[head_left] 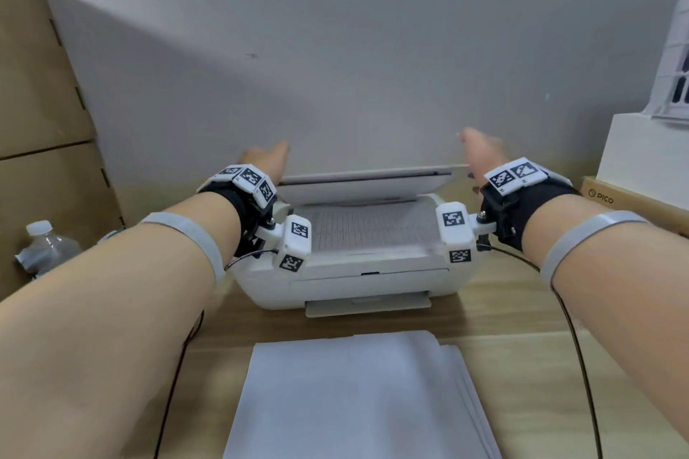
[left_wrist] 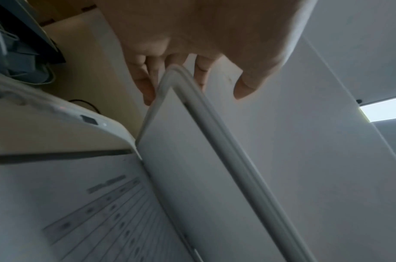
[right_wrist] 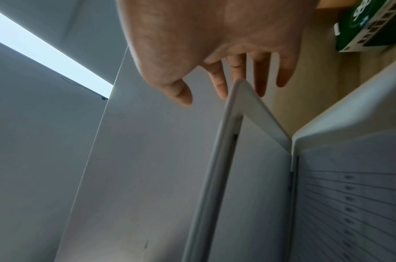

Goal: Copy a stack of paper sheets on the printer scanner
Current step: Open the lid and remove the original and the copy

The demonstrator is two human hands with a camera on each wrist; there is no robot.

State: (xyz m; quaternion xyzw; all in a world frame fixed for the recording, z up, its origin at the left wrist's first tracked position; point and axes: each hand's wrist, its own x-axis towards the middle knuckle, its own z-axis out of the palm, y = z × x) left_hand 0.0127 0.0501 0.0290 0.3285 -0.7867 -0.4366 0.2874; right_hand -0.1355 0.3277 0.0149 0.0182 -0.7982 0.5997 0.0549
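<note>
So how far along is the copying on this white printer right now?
Done: a printed sheet with ruled lines lies on the scanner bed of the white printer. In hand: the left hand and right hand are at the raised white scanner lid. Left: the lid is not closed, and the white paper stack waits on the wooden desk.

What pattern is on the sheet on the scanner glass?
The sheet carries a printed table of ruled grey lines on white; the right wrist view shows it best.
</note>
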